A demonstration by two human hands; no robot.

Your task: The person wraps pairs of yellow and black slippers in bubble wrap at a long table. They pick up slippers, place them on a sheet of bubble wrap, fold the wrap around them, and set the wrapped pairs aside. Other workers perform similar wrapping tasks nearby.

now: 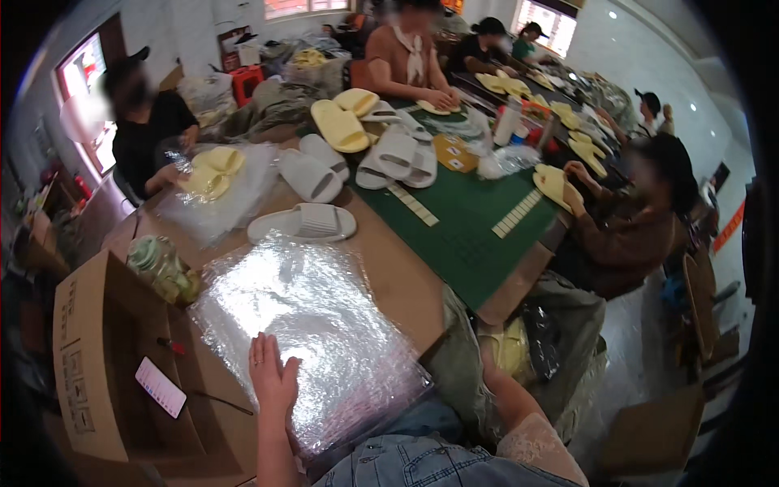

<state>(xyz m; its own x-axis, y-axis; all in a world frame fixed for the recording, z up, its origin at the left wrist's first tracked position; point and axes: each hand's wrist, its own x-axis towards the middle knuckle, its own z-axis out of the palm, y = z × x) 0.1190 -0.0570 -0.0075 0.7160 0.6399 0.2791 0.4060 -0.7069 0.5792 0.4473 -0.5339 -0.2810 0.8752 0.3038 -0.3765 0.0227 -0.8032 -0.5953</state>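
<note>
My left hand (274,375) lies on a stack of shiny clear plastic bags (324,316) in front of me, fingers stretched out and holding nothing. My right hand (492,367) reaches down into an open grey-green sack (458,357) at the table's edge. Its fingers are hidden there. Beside that hand, yellow slippers (510,349) show inside the sack, along with dark plastic wrapping. Just beyond the bags, a single light grey slipper (304,223) rests on the brown tabletop. More grey slippers (312,174) lie behind it, and a yellow slipper (339,126) tops the pile.
An open cardboard box (89,357) stands at the left, near a phone (160,387) and a greenish jar (162,264). A green mat (454,243) covers the table's right part. Several people work around it; one at the right handles a yellow slipper (552,185).
</note>
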